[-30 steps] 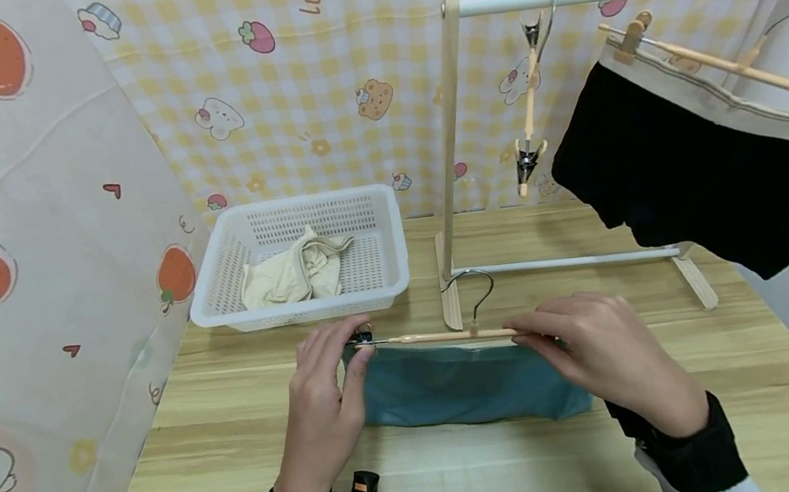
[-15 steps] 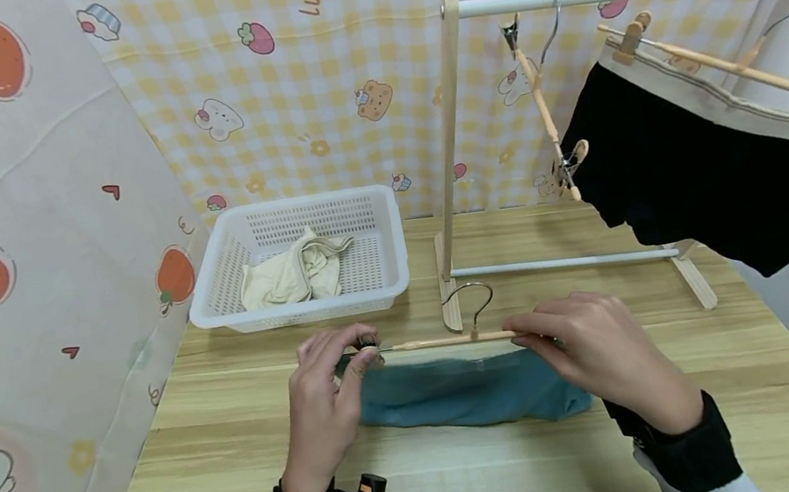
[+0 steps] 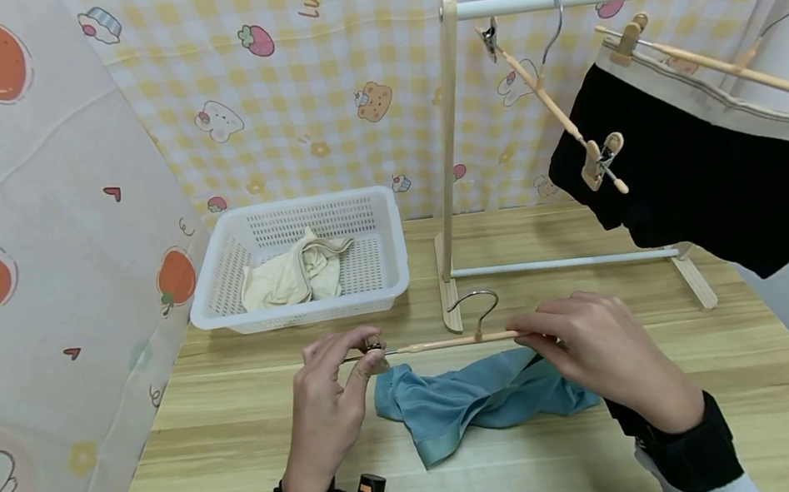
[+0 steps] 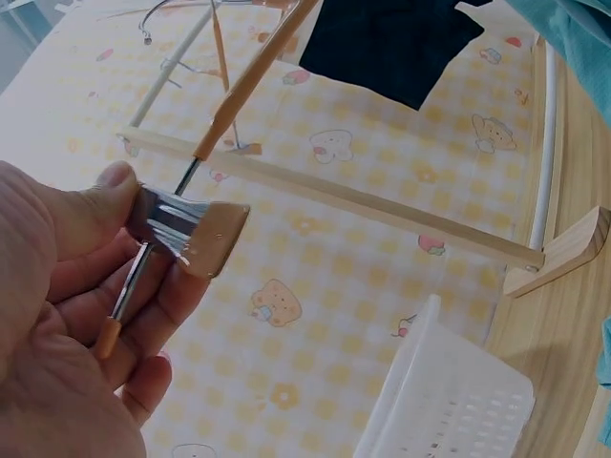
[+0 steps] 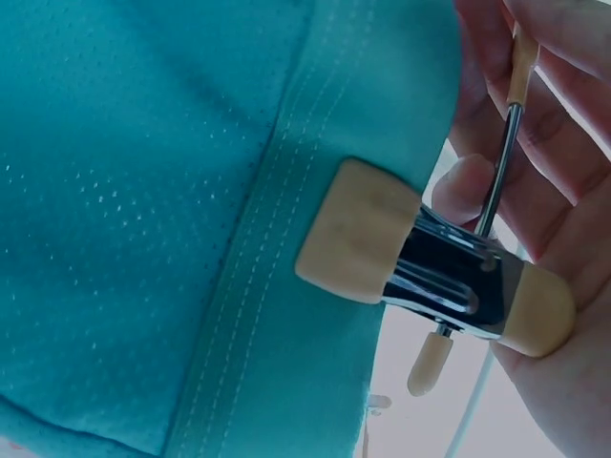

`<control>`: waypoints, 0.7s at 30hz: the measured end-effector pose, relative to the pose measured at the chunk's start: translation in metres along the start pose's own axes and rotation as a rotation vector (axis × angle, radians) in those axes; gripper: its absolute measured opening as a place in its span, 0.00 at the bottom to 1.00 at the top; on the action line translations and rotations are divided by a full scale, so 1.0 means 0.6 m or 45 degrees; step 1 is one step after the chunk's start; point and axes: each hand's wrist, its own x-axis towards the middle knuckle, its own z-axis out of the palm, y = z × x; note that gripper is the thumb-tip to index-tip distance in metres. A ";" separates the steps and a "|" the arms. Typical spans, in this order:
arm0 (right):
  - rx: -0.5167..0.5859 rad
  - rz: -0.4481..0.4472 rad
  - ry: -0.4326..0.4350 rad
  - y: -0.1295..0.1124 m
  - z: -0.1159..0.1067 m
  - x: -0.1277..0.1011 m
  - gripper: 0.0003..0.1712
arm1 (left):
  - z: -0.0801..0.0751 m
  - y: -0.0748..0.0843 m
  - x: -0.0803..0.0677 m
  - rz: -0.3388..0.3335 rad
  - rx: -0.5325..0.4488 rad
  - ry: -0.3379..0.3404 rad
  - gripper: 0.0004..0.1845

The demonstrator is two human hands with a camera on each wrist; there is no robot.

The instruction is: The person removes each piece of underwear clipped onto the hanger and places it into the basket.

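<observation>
The clip hanger is held level just above the surface, its wire hook pointing away from the person. The left hand pinches the hanger's left clip between thumb and fingertips, a closed grip on the clip; the left wrist view shows the wooden pads with no cloth between them. The right hand has its fingers curled round the hanger's right end, and the right wrist view shows the right clip against that palm, one wooden pad lying on the hem of the teal garment. From that grip the garment hangs down and leftward, crumpled, its loose end lying on the surface below the bar, near the left hand but apart from it.

Beyond the left grip stands a white basket with a cream cloth inside. Beyond the right grip stands a wooden drying rack; from its rail hang an empty clip hanger, tilted, and a black garment.
</observation>
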 end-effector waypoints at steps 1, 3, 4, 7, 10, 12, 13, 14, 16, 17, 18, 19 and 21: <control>0.001 0.001 0.001 0.000 0.000 0.000 0.15 | 0.001 0.000 -0.001 -0.023 -0.003 -0.011 0.18; 0.001 0.002 0.004 0.001 0.001 -0.001 0.15 | 0.002 0.002 -0.002 -0.068 -0.008 -0.029 0.19; 0.000 0.002 0.005 0.001 0.001 -0.001 0.15 | 0.002 0.003 -0.002 -0.089 -0.014 -0.038 0.20; 0.002 0.003 0.007 0.001 0.001 -0.002 0.15 | 0.004 0.005 -0.002 -0.130 -0.029 -0.055 0.20; 0.011 0.008 0.006 0.001 0.002 -0.003 0.15 | 0.005 0.008 -0.001 -0.162 -0.033 -0.072 0.21; 0.021 0.010 0.002 0.001 0.003 -0.003 0.15 | 0.006 0.009 -0.001 -0.171 -0.026 -0.078 0.22; 0.025 0.011 -0.001 0.001 0.004 -0.004 0.15 | 0.006 0.010 0.000 -0.169 -0.018 -0.078 0.23; 0.031 0.011 -0.005 0.001 0.005 -0.004 0.15 | 0.006 0.011 0.000 -0.158 -0.002 -0.076 0.23; 0.044 0.011 -0.014 0.001 0.007 -0.004 0.15 | 0.007 0.015 0.002 -0.122 0.029 -0.065 0.24; 0.049 0.011 -0.017 0.000 0.008 -0.004 0.15 | 0.007 0.018 0.002 -0.097 0.047 -0.058 0.25; 0.051 0.010 -0.020 0.000 0.009 -0.004 0.15 | 0.008 0.021 0.004 -0.070 0.068 -0.048 0.25; 0.053 0.010 -0.023 -0.001 0.011 -0.004 0.15 | 0.008 0.025 0.005 -0.044 0.089 -0.039 0.25; 0.054 0.007 -0.025 -0.002 0.013 -0.004 0.15 | 0.010 0.033 0.007 0.009 0.110 -0.028 0.25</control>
